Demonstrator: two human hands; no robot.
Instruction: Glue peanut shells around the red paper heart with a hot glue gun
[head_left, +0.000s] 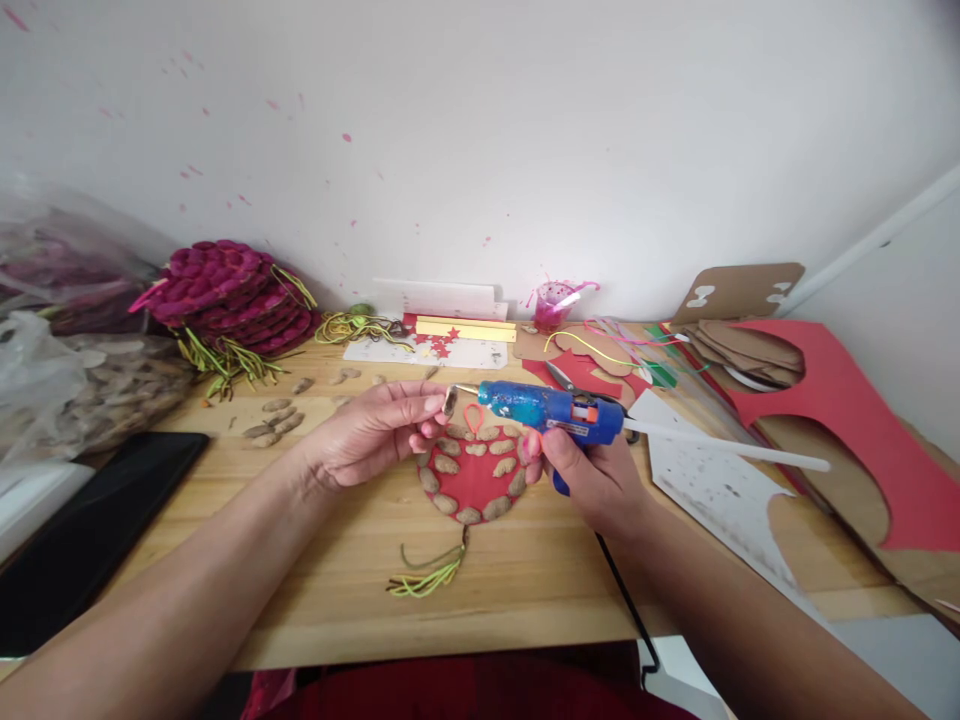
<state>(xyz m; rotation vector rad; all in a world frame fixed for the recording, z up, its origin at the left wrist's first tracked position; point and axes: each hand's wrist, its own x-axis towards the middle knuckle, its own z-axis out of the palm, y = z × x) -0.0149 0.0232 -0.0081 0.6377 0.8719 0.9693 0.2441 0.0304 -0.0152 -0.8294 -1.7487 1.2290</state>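
Observation:
My left hand (386, 430) pinches a peanut shell (450, 401) between thumb and fingertips. Wrapped round the handle of a blue hot glue gun (551, 407) is my right hand (596, 475). The gun's nozzle points left and meets or nearly meets the shell. A white glue stick (735, 448) juts from its rear end. Under both hands lies a red rounded piece (478, 487) with peanut shells stuck round its rim and in rows near the top. It has an orange loop (473, 418) above and a yellow-green yarn tassel (427, 577) below.
Loose peanuts (277, 420) lie left of my hand, near a bag of peanuts (127, 390) and a black tablet-like slab (97, 530). Magenta shell-covered pieces (232, 295) are stacked at the back. Scissors (562, 378), a pink-stained cup (553, 305) and red card (847, 420) sit rightward. A black cord (626, 590) hangs down.

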